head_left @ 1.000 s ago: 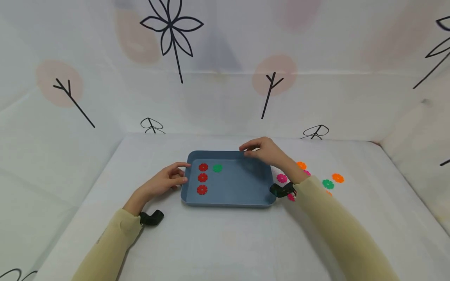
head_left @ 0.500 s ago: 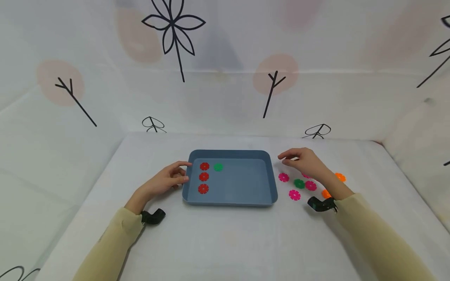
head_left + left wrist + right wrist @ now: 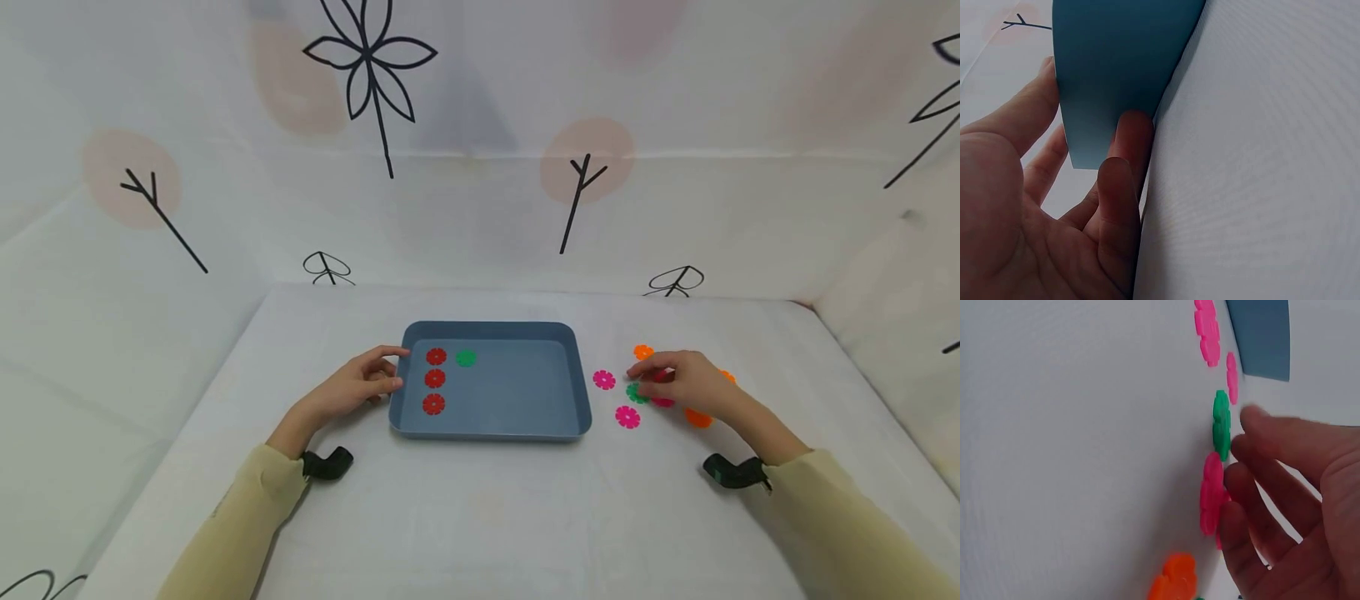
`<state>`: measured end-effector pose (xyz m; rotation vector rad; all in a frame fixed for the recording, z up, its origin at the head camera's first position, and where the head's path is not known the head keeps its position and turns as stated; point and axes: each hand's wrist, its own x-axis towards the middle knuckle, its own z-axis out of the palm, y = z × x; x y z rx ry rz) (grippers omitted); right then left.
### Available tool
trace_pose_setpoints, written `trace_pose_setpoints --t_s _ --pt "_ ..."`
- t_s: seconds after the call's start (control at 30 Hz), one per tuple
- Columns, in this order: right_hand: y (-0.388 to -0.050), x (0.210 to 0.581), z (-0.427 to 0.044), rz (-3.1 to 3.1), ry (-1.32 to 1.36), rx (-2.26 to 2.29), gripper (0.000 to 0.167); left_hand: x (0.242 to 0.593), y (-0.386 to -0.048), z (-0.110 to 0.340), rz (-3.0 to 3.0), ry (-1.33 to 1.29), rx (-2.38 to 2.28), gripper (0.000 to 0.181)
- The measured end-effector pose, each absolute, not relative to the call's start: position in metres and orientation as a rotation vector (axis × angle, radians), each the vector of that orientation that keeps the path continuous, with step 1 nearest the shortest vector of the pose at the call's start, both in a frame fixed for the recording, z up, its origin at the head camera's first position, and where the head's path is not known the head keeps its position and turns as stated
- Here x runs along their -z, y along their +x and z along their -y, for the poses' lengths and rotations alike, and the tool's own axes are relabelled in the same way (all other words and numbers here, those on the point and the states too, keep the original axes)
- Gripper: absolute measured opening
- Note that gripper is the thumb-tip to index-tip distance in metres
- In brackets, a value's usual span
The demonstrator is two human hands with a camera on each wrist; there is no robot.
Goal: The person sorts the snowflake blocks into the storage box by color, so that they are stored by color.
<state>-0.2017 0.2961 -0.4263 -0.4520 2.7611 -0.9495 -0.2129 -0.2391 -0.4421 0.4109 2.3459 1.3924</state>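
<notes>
White counter [image 3: 480, 517]: blue tray [image 3: 510, 392] at centre, loose flower pieces [image 3: 627, 417] to its right.
Left hand [image 3: 348, 387] grips the tray's left rim; right hand [image 3: 693, 383], thumb and fingers apart, is at the green flower piece [image 3: 1221, 425], which lies on the counter near a pink piece [image 3: 1212, 494]; contact cannot be determined.

White table [image 3: 480, 517] — tray [image 3: 517, 387], flower pieces [image 3: 627, 417]
</notes>
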Motion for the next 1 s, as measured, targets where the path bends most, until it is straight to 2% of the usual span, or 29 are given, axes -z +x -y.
trace_pose_setpoints --t_s 0.3,0.8,1.0 --pt "-0.2016 0.4281 -0.2946 -2.771 -0.601 0.855 0.033 0.4418 -0.2130 0.2391 -2.354 0.417 -1.383 0.056" --pt "-0.2014 0.4260 -0.2893 -2.804 -0.594 0.800 0.036 0.4409 -0.2116 0.2382 -2.356 0.382 -1.383 0.056" --pt "-0.1996 0.4265 -0.2891 -2.833 -0.635 0.797 0.032 0.4397 -0.2097 0.2377 -2.344 0.382 -1.399 0.057"
